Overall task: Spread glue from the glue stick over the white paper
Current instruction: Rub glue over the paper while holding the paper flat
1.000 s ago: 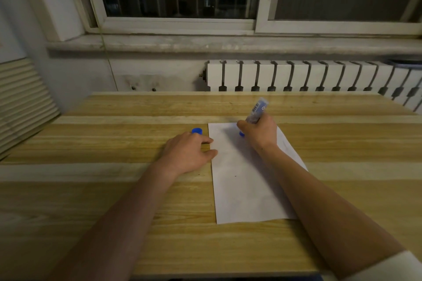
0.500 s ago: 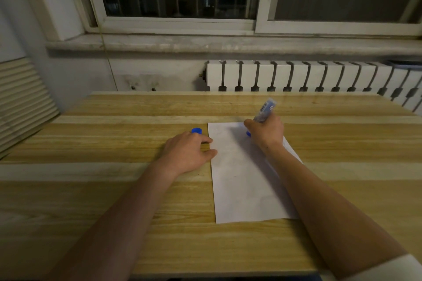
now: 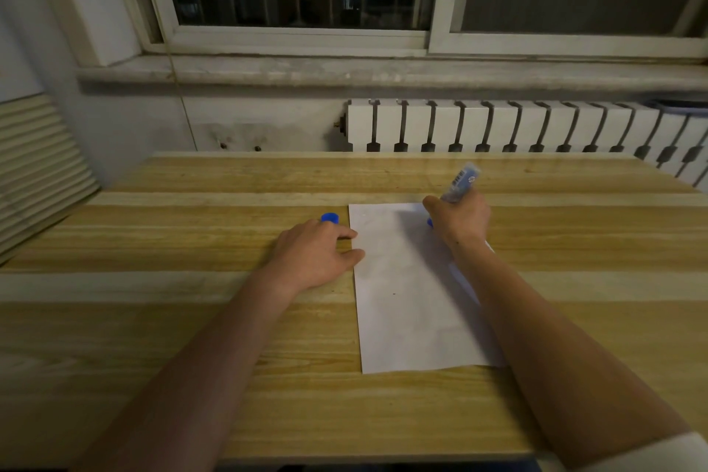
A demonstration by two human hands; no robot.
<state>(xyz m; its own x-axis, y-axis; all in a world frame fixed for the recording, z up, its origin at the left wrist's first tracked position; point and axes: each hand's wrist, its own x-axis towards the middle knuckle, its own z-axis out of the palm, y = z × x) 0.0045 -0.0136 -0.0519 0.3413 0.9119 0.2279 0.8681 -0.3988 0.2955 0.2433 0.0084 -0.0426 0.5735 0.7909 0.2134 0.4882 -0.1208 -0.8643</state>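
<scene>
Right grip: fingers of my right hand (image 3: 459, 220) were wrapped round the blue plastic glue stick (image 3: 459, 182), which tilted away toward the bench's far right, its lower blue end at the paper.
Left grip: my left hand (image 3: 318, 257) held nothing; it lay flat on the light wooden bench (image 3: 191, 241), fingertips touching the sheet's left edge.
Paper: the white rectangular sheet of paper (image 3: 406, 291) lay flat near the bench's middle, long side running from far to near edge.
Stick's place: over the sheet's far right corner.
Cap: a small round blue cap (image 3: 330, 218) stood just beyond my left hand, beside the sheet's far left corner.
</scene>
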